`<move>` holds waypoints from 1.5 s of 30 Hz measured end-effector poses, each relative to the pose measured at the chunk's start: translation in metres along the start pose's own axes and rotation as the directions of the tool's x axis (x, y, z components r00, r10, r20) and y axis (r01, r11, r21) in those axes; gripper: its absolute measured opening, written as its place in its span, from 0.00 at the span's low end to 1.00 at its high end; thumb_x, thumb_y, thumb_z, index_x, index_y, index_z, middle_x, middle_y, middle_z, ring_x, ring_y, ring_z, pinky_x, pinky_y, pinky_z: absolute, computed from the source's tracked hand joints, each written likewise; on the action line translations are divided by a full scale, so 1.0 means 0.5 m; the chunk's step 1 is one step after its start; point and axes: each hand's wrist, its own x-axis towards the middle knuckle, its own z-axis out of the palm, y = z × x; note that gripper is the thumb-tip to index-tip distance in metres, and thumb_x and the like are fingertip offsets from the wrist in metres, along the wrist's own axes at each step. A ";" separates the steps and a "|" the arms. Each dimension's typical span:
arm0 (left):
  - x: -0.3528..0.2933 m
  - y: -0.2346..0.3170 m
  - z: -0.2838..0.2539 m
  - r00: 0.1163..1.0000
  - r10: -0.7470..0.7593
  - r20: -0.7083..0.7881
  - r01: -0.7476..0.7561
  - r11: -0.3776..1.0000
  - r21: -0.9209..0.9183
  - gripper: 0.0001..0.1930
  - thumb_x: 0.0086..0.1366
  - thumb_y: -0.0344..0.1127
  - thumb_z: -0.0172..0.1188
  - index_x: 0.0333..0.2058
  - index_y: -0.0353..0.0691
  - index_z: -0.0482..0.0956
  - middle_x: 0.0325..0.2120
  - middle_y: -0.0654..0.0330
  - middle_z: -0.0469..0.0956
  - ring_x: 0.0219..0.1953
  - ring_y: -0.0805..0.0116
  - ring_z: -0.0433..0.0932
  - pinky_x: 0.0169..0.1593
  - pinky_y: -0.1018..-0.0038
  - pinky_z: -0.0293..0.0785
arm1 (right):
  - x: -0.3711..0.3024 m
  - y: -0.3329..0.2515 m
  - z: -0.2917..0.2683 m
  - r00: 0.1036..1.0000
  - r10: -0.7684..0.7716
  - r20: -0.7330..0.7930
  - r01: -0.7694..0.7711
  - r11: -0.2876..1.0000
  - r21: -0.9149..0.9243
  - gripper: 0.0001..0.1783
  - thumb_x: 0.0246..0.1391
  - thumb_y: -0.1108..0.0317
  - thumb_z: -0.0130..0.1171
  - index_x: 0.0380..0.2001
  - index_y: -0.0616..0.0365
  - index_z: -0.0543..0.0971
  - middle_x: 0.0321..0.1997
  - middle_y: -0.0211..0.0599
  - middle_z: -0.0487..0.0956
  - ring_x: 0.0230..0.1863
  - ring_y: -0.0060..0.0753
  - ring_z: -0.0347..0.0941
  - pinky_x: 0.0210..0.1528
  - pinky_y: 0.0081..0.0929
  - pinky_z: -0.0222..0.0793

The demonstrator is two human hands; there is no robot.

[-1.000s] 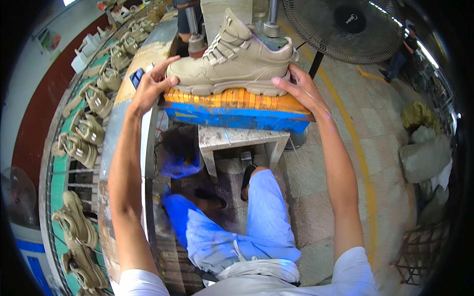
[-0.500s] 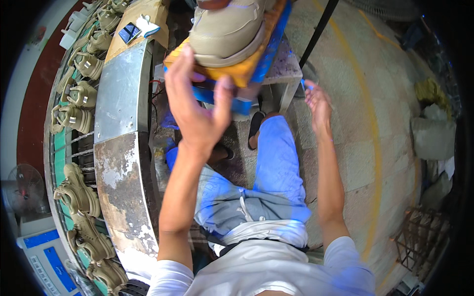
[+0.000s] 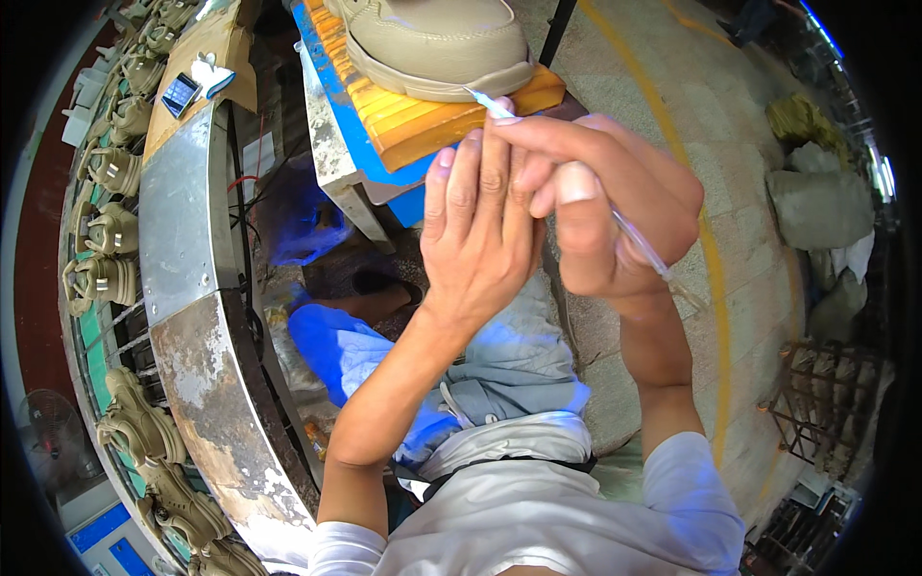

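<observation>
A beige shoe [image 3: 437, 48] rests on a yellow ribbed block [image 3: 432, 130] at the top of the view. My right hand [image 3: 615, 211] is closed around a slim pen-like tool [image 3: 639, 240] with a clear shaft and a pale blue-white tip. That tip is at the lower edge of the shoe's sole, seemingly touching it. My left hand [image 3: 485, 226] lies with fingers stretched forward at the block's near side, holding nothing. Its fingertips are beside my right hand, which partly covers them. Whether they press on the block I cannot tell.
A blue-edged stand [image 3: 336, 158] carries the block. Along the left runs a metal-topped bench edge [image 3: 187, 230], beyond it a rack line with several beige shoes [image 3: 139, 418]. A phone [image 3: 181, 94] and a glove [image 3: 211, 75] lie on cardboard. Sacks [image 3: 821, 206] stand at right.
My right hand has come in from the right, bringing the tool's tip to the sole. The shoe and block have turned and settled; my left hand has let go and moved to the near side.
</observation>
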 end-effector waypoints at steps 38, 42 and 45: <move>-0.077 -0.286 -0.065 0.965 0.164 -0.203 -0.150 0.985 0.083 0.25 0.56 0.23 0.58 0.54 0.35 0.85 0.57 0.51 0.84 0.59 0.47 0.78 0.69 0.48 0.67 | -0.021 -0.006 0.147 0.960 0.211 -0.183 -0.138 0.927 0.348 0.08 0.56 0.72 0.59 0.37 0.62 0.85 0.30 0.43 0.84 0.25 0.42 0.82 0.26 0.34 0.77; -0.077 -0.372 -0.079 0.956 0.118 -0.269 -0.125 0.992 -0.010 0.25 0.59 0.20 0.54 0.56 0.33 0.81 0.57 0.44 0.82 0.63 0.41 0.77 0.70 0.44 0.66 | 0.003 0.002 0.201 0.984 0.140 -0.108 -0.099 0.943 0.319 0.14 0.67 0.72 0.52 0.41 0.67 0.86 0.25 0.39 0.82 0.25 0.31 0.81 0.28 0.28 0.76; -0.065 -0.412 -0.081 0.948 -0.146 -0.283 0.063 0.957 -0.283 0.20 0.76 0.31 0.46 0.59 0.29 0.77 0.60 0.37 0.78 0.66 0.40 0.75 0.71 0.50 0.66 | 0.023 0.035 0.245 0.987 0.118 -0.109 -0.081 0.951 0.299 0.11 0.63 0.75 0.55 0.41 0.65 0.85 0.26 0.40 0.82 0.26 0.35 0.81 0.29 0.28 0.76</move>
